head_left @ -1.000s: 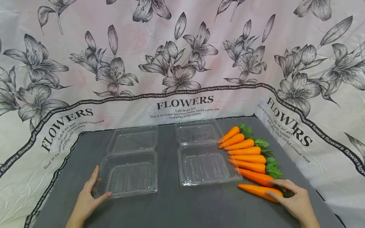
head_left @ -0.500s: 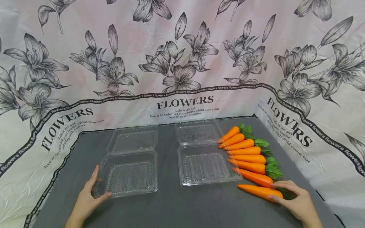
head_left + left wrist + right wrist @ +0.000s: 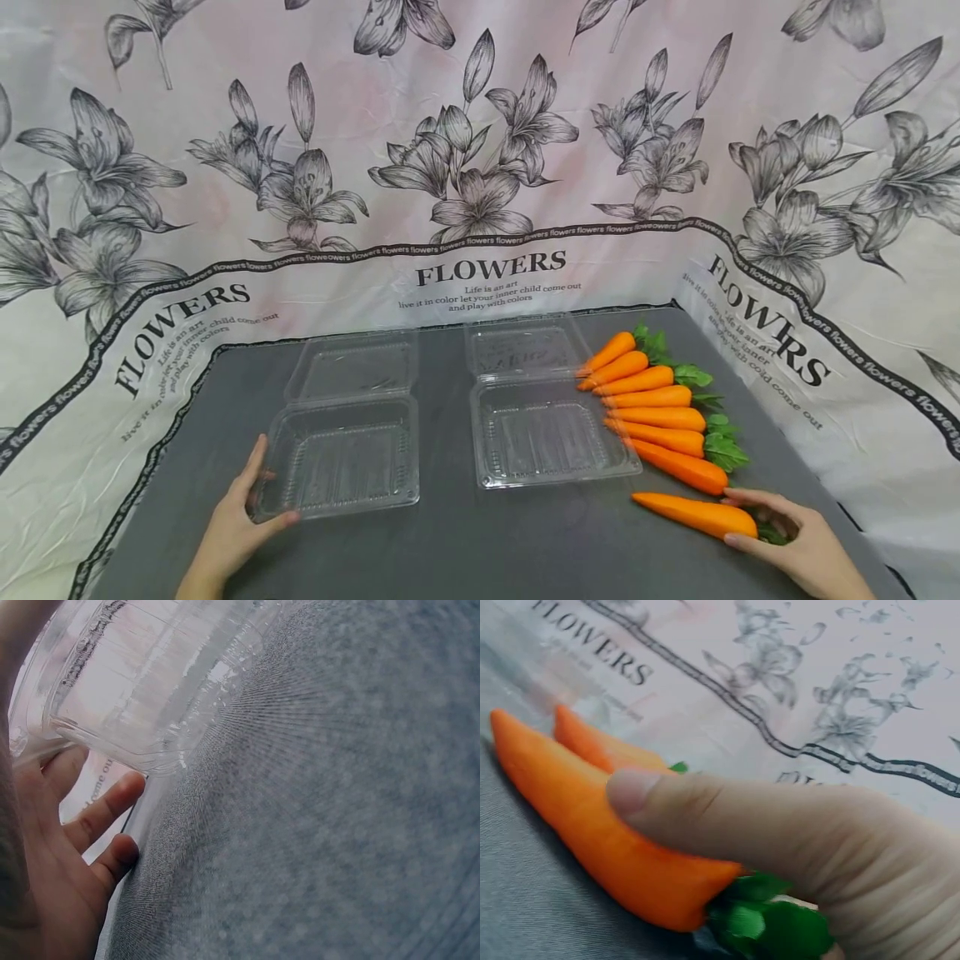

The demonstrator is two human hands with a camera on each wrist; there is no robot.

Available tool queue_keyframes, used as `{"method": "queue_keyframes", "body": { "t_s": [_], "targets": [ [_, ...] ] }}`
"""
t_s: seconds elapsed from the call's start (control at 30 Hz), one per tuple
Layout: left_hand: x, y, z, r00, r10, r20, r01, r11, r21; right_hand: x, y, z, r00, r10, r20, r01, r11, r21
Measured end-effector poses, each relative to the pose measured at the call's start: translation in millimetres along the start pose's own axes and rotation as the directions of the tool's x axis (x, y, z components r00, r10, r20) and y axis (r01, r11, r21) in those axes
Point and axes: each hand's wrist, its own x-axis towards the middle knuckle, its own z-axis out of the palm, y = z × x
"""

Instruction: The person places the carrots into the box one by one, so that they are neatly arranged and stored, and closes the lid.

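Head view, right grip (image 3: pixel 798 533) pinching a leafy-topped carrot (image 3: pixel 693 514), seven carrots (image 3: pixel 660 418) lying beyond it, left grip (image 3: pixel 236 512) resting spread around a corner of a clear clamshell (image 3: pixel 348 462)

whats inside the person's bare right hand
The right hand holds the nearest tapered orange carrot near its broad end; part of its green leafy top shows. The hand hides the rest.

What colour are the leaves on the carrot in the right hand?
Green; the leaves show best in the right wrist view.
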Motion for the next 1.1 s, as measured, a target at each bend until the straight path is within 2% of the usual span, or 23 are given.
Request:
{"method": "queue_keyframes", "body": {
  "t_s": [0.1, 0.23, 0.37, 0.5, 0.57, 0.67, 0.77, 0.97, 1.1],
  "targets": [
    [0.4, -1.0, 0.6, 1.0, 0.019, -0.016, -0.019, 1.0, -0.005, 0.3, 0, -3, 0.998, 0.047, 0.045, -0.048, 0.999, 0.011],
    [0.7, -0.6, 2.6, 0.999, 0.016, -0.031, -0.016, 1.0, 0.004, -0.2, 0, -9, 0.989, 0.119, 0.087, -0.111, 0.99, -0.091],
    [-0.2, -0.1, 2.1, 1.0, 0.0, -0.02, 0.0, 1.0, 0.016, 1.1, -1, -12, 0.984, 0.148, 0.098, -0.132, 0.98, -0.15],
    [0.0, 0.0, 0.9, 1.0, 0.013, -0.022, -0.013, 1.0, 0.022, 0.2, -3, -12, 0.995, 0.091, 0.038, -0.085, 0.987, -0.136],
    [0.4, 0.0, 0.7, 0.999, 0.028, -0.028, -0.027, 0.999, 0.019, -0.9, -6, -11, 0.999, 0.035, -0.01, -0.036, 0.994, -0.106],
    [1.0, 0.7, 0.4, 0.999, 0.031, -0.028, -0.03, 0.999, 0.018, -1.1, -10, -11, 0.996, -0.022, -0.089, 0.016, 0.998, -0.061],
    [1.4, 2.1, -0.1, 1.0, 0.017, -0.016, -0.017, 1.0, 0.019, -1.4, -15, -10, 0.99, -0.035, -0.136, 0.034, 0.999, -0.013],
    [1.7, 2.6, -0.3, 1.0, 0.005, 0.006, -0.006, 1.0, 0.016, 1.1, -21, -15, 0.991, -0.002, -0.131, 0.009, 0.998, 0.054],
    [1.7, 2.1, -0.2, 1.0, 0.009, 0.003, -0.009, 1.0, 0.024, 3.7, -20, -20, 0.989, -0.029, -0.143, 0.04, 0.997, 0.073]
  ]
}}
